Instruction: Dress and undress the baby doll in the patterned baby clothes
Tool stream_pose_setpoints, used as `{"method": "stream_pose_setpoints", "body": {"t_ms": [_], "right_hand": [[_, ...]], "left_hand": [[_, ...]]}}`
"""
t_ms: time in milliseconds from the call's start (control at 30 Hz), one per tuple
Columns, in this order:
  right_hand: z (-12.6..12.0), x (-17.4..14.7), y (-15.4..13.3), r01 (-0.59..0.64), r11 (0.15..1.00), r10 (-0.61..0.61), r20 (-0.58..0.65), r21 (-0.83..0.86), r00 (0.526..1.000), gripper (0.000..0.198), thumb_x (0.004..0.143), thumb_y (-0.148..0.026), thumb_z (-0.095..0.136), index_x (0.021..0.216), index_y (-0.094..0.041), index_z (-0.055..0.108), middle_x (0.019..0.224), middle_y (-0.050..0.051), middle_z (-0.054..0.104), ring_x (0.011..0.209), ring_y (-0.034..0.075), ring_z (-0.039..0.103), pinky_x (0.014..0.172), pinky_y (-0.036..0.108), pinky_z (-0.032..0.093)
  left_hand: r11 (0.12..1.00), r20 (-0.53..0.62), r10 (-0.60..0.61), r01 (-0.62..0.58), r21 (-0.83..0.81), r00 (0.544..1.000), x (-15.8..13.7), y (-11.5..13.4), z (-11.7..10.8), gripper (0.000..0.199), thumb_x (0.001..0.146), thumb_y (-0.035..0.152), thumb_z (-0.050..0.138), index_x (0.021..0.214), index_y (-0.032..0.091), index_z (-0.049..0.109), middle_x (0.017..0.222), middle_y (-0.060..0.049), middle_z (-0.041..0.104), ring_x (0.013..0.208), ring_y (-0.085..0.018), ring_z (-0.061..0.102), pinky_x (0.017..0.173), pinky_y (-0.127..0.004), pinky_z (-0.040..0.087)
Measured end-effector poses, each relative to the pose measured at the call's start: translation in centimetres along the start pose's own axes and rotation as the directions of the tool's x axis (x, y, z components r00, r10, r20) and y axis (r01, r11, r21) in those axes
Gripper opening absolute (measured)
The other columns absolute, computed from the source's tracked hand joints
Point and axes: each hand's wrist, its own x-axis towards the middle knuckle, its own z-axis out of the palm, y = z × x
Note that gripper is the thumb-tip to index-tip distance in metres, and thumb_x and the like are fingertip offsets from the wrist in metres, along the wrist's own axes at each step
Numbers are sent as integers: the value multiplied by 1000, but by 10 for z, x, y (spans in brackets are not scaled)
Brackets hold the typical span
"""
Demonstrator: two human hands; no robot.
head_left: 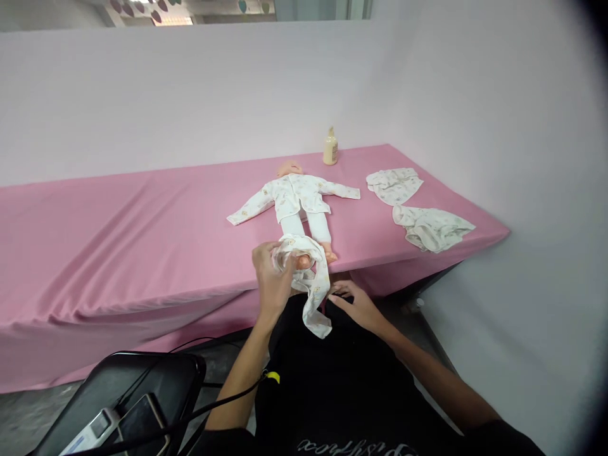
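A baby doll [291, 168] lies on its back on the pink-covered table, feet toward me. It wears a white printed long-sleeved top [300, 191] with the arms spread, and its legs are white down to the feet. My left hand [275, 275] grips the gathered cloth of white printed baby pants [319, 288] around one of the doll's feet [303, 261]. One pant leg hangs over the table's front edge. The other foot [329, 253] is bare beside the cloth. My right hand [354, 304] is just right of the hanging pant leg, fingers apart, holding nothing.
On the pink tablecloth [142, 253], a pump bottle [330, 149] stands at the back. Two pieces of white printed baby clothing, one farther back [394, 185] and one nearer [432, 228], lie to the right. A black chair [175, 367] holding devices stands at the lower left.
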Motion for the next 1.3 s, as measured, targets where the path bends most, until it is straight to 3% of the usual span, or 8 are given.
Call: {"method": "stream_pose_setpoints", "body": {"t_ms": [67, 167, 233, 300, 567, 933, 1133, 1300], "right_hand": [[13, 7, 5, -60, 988, 42, 125, 140, 991, 39, 82, -40, 71, 114, -19, 59, 109, 8, 70, 103, 23, 67, 95, 42, 50], [19, 17, -5, -96, 965, 45, 211, 243, 976, 28, 86, -43, 66, 97, -18, 61, 88, 3, 69, 81, 19, 66, 81, 36, 52], [11, 21, -19, -69, 971, 32, 165, 227, 986, 26, 87, -43, 63, 87, -18, 59, 78, 0, 64, 72, 16, 61, 72, 32, 50], [-4, 21, -35, 4, 986, -14, 55, 169, 998, 23, 88, -42, 61, 86, -19, 59, 78, -1, 62, 70, 15, 58, 68, 30, 48], [-41, 21, -77, 171, 981, -193, -376, -92, 906, 20, 91, -39, 57, 83, -20, 54, 74, -1, 53, 70, 15, 51, 67, 28, 43], [-26, 17, -40, 106, 956, -169, -217, -275, 962, 22, 89, -39, 57, 97, -19, 56, 99, 7, 62, 97, 24, 58, 90, 41, 46], [-1, 33, -76, 393, 749, -496, -58, -533, 866, 56, 88, -37, 66, 137, -18, 45, 137, 14, 53, 128, 29, 46, 110, 46, 37], [18, 71, -99, 466, 535, -428, 249, -705, 869, 49, 89, -34, 64, 130, -11, 52, 123, 16, 59, 116, 32, 50, 101, 45, 41]], "left_hand": [[976, 232, 152, -183, 121, 961, 16, 9, 5, 38, 88, 39, 67, 121, 22, 59, 127, -11, 55, 125, -27, 47, 108, -42, 37], [873, 580, 233, -430, 229, 781, 36, 14, 13, 46, 88, 37, 66, 131, 25, 56, 136, -12, 55, 132, -32, 44, 112, -49, 28], [798, 689, 240, -543, 261, 683, 44, 11, 14, 44, 88, 35, 66, 131, 26, 58, 138, -13, 55, 134, -33, 43, 112, -52, 25], [757, 721, 254, -596, 267, 645, 48, 3, 10, 35, 91, 34, 62, 125, 26, 61, 137, -12, 56, 133, -32, 44, 111, -50, 27], [772, 643, 336, -592, 231, 688, 39, -24, 1, 26, 96, 26, 47, 119, 22, 57, 126, -11, 61, 120, -26, 54, 102, -39, 40], [640, 565, 449, -690, 337, 692, 38, -48, -4, 38, 89, 29, 58, 125, 19, 59, 124, -14, 61, 116, -30, 54, 102, -43, 41], [577, 587, 473, -735, 357, 657, 38, -52, -4, 46, 87, 27, 61, 131, 17, 57, 124, -15, 57, 113, -29, 53, 98, -43, 46], [573, 628, 407, -720, 390, 664, 37, -55, -14, 63, 88, 38, 64, 143, 15, 45, 133, -18, 49, 120, -31, 49, 100, -44, 45]]}}
